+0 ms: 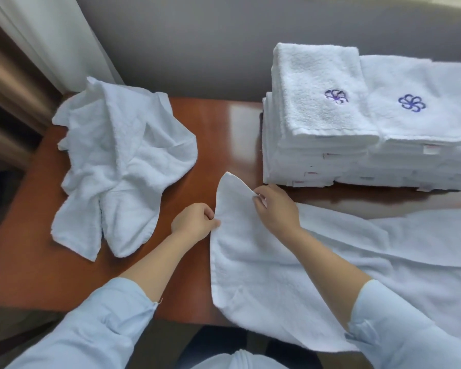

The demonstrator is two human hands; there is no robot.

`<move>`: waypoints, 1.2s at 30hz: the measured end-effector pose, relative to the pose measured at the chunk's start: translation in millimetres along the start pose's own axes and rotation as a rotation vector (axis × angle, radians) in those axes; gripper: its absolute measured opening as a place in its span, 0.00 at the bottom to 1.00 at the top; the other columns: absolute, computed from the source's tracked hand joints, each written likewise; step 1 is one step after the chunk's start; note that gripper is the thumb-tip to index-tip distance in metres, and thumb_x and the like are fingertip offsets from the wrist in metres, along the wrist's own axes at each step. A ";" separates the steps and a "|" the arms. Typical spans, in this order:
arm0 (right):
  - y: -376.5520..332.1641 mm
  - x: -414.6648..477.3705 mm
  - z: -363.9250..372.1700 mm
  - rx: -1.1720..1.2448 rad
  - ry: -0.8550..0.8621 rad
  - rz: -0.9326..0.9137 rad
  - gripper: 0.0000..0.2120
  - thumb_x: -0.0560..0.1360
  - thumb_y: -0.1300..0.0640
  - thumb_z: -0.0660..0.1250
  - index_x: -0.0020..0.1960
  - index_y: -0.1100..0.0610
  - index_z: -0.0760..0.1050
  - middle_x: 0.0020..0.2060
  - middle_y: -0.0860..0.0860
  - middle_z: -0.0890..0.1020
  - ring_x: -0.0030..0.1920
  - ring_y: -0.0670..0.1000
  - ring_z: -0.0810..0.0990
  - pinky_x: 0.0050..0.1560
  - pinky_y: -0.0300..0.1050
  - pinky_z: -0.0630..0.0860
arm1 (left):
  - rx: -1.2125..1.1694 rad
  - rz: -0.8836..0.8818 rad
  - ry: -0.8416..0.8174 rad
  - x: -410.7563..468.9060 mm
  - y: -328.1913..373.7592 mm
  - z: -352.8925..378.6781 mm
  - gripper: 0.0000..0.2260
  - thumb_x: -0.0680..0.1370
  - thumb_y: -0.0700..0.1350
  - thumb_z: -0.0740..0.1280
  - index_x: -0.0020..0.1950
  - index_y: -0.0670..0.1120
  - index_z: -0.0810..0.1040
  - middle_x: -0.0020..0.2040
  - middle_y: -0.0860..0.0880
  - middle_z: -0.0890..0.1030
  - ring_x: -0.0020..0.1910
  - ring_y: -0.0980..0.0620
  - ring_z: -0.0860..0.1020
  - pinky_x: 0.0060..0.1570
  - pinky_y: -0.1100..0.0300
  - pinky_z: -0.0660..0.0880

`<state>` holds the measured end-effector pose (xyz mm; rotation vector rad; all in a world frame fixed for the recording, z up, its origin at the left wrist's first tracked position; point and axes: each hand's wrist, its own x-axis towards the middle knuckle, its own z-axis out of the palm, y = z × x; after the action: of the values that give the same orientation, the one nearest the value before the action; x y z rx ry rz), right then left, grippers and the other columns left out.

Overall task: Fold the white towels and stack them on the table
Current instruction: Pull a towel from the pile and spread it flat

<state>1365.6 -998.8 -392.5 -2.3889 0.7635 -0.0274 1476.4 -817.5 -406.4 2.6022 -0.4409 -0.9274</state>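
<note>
A white towel (264, 275) lies spread over the near right of the brown table (32, 262), part of it hanging over the front edge. My left hand (194, 222) pinches its left edge. My right hand (274, 206) pinches the same end a little higher, below a raised rounded corner (230, 185). A crumpled heap of white towels (117, 166) sits at the far left. Two stacks of folded white towels stand at the far right, the left stack (317, 115) and the right stack (421, 123), each topped with a blue flower embroidery.
A grey wall (197, 43) runs behind the table. A white curtain (51, 35) and a brown frame stand at the far left. Bare tabletop shows between the heap and the stacks.
</note>
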 end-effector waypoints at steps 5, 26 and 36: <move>-16.9 -13.7 -29.3 0.098 -0.041 -0.139 0.03 0.78 0.52 0.64 0.46 0.47 0.76 0.34 0.44 0.74 0.37 0.45 0.71 0.35 0.44 0.63 | -0.354 -0.043 -0.039 12.0 0.6 -24.1 0.07 0.77 0.49 0.69 0.47 0.47 0.76 0.33 0.53 0.84 0.33 0.53 0.84 0.43 0.54 0.80; 21.0 -49.5 -27.1 -0.092 -0.228 -0.028 0.14 0.77 0.58 0.61 0.60 0.51 0.78 0.49 0.45 0.78 0.53 0.46 0.73 0.47 0.44 0.73 | -0.276 0.071 0.111 -5.3 -1.9 -9.1 0.27 0.78 0.38 0.66 0.75 0.50 0.64 0.72 0.50 0.69 0.67 0.49 0.72 0.60 0.59 0.70; 42.7 -80.4 -31.6 -0.058 -0.280 -0.060 0.19 0.77 0.59 0.61 0.67 0.48 0.74 0.71 0.45 0.72 0.71 0.47 0.68 0.66 0.41 0.67 | 0.149 0.253 0.289 -56.5 8.2 18.4 0.17 0.73 0.56 0.72 0.59 0.55 0.74 0.59 0.53 0.70 0.60 0.51 0.70 0.58 0.56 0.70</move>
<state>1270.3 -1001.1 -378.4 -2.4019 0.5670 0.3015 1421.2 -806.4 -385.6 2.6733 -0.7605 -0.4425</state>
